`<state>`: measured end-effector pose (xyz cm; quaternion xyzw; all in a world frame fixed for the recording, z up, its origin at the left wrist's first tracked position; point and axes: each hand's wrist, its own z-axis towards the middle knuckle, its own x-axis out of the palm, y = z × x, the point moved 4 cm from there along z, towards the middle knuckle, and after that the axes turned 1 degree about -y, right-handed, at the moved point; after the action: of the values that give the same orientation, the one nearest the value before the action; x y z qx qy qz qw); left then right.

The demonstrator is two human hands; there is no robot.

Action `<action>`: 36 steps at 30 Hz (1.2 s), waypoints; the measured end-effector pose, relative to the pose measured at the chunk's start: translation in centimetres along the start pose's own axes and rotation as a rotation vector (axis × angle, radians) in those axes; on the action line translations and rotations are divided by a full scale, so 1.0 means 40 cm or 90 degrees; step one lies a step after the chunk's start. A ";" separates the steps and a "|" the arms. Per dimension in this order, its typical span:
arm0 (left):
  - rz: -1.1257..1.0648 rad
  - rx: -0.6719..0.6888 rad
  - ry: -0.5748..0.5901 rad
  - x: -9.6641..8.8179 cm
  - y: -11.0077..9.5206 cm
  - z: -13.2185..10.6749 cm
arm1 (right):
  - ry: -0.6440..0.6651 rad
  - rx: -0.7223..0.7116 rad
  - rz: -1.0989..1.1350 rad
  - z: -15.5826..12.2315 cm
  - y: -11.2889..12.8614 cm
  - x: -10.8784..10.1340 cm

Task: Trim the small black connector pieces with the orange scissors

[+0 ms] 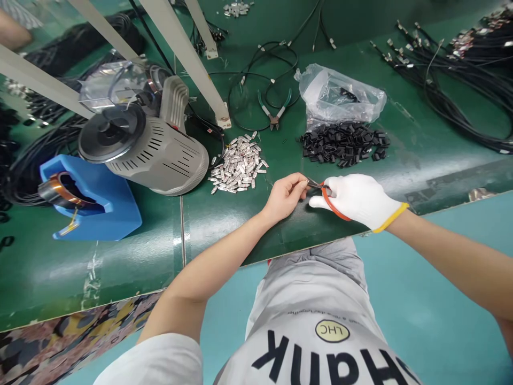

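My right hand point(356, 199), in a white glove with a yellow cuff, is closed around red-handled pliers point(333, 207). Their narrow metal jaws point left, at the fingertips of my left hand point(287, 193). That hand is bare, thumb and fingers pinched together at the jaw tips; whatever small piece is between them is hidden. Left of it lies a heap of small silver metal connectors point(240, 163). Beyond my right hand spreads a pile of small black plastic pieces point(342, 143), with a clear plastic bag point(340, 96) behind it.
Green-handled cutters point(274, 115) lie near looped black cables point(264, 69). A grey machine point(160, 149) and a blue tape dispenser point(116, 198) stand at left. Cable bundles point(449, 80) fill the far right. Metal posts point(200, 69) rise at the back. Another person's arm point(14, 29) shows top left.
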<state>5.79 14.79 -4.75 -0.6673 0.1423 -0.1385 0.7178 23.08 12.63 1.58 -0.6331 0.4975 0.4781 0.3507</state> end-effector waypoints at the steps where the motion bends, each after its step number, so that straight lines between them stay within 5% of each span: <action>1: 0.001 0.001 0.001 0.000 0.000 0.000 | 0.008 0.000 -0.004 0.001 0.001 -0.002; 14: 0.013 0.003 -0.007 -0.001 -0.001 0.001 | 0.045 0.008 0.007 0.001 0.003 0.027; 25: 0.011 0.012 -0.003 0.005 0.000 -0.002 | 0.010 0.024 0.022 -0.002 0.006 -0.004; 36: -0.002 -0.006 -0.015 0.003 -0.007 -0.001 | -0.014 0.008 -0.010 0.011 -0.004 0.042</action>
<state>5.88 14.70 -4.49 -0.6724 0.1329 -0.1311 0.7163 23.19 12.56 -0.14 -0.6293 0.4920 0.4791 0.3638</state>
